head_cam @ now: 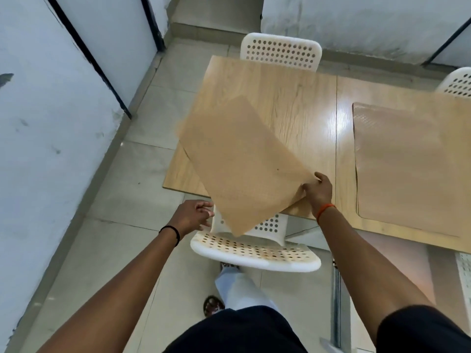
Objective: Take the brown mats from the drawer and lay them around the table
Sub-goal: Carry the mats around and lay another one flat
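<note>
A brown mat (242, 164) hangs tilted over the near left corner of the wooden table (288, 98), blurred, with its lower corner over the chair. My right hand (318, 192) pinches the mat's right corner. My left hand (193, 215) is just left of the mat's lower edge, fingers spread and relaxed, holding nothing. A second brown mat (407, 169) lies flat on the right part of the table.
A white perforated chair (254, 250) stands tucked at the near side, below the held mat. Another white chair (280, 52) is at the far side and a third (458, 82) at the far right. Walls close in on the left and back.
</note>
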